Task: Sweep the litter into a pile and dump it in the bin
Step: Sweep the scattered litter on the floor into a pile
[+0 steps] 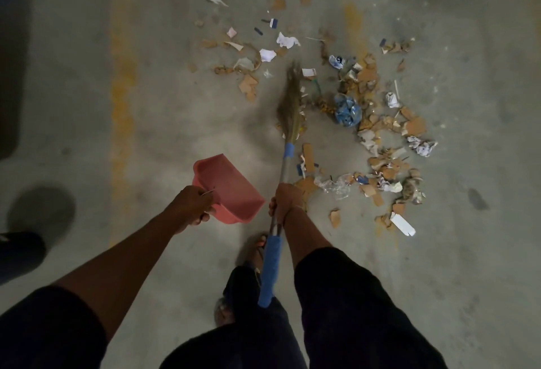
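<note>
While my right hand (285, 198) is gripping the broom (289, 99) and my left (191, 206) the dustpan (231, 190), I'm risking flicking the widely scattered litter (377, 122) farther across the floor (146, 105).

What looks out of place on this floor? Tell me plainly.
The litter is strewn wide over the concrete floor, not piled: torn cardboard, crumpled paper, a blue plastic bag. The pink dustpan looks empty.
</note>
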